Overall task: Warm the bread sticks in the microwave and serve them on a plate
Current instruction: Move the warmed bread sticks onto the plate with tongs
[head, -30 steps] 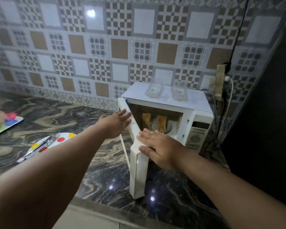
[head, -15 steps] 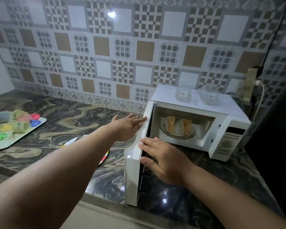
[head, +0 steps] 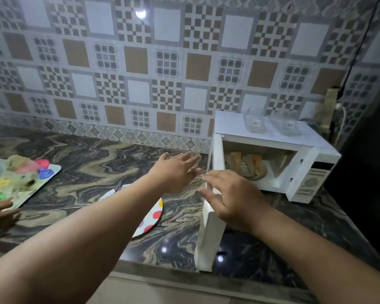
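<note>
- Lower centre: the microwave door (head: 210, 233) stands swung wide, its edge overhanging the counter (head: 92, 159) rim.
- Right hand (head: 233, 200), fingers spread, lies over the door's top edge; left hand (head: 176, 172), fingers straight, holds nothing.
- Spotted plate (head: 153, 218) lies under the left forearm.
- Right of centre, bread sticks (head: 253, 164) sit inside the open microwave (head: 303, 170).

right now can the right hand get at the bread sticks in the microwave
Probably yes. The microwave door stands wide open, and the right hand hovers open just inside its edge, with nothing visible between it and the bread sticks in the cavity.
</note>
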